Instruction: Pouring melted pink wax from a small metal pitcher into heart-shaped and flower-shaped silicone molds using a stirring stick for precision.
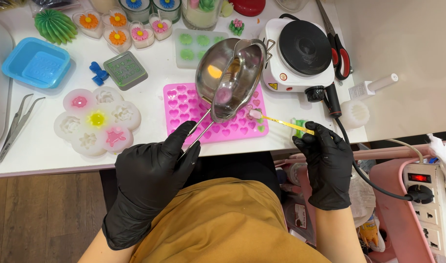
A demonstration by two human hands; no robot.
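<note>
1. Gripping a wire handle, the left hand (152, 168) in a black glove is closed around it and holds the steel melting pot (228, 78) tilted above the pink heart mould (181, 104).
2. The right hand (325, 156), also gloved, pinches a yellow stick (286, 124) whose pink tip sits at the pot's spout.
3. Beyond the pot stands a small white hotplate (298, 51); a flower mould (97, 122) lies left of the left hand.

You are wearing black gloves on your left hand (152, 168) and right hand (325, 158), tilting a shiny silver pot (227, 78) over a pink heart-patterned mould (181, 109) at centre frame, gripping a yellow stick (286, 124).
</note>
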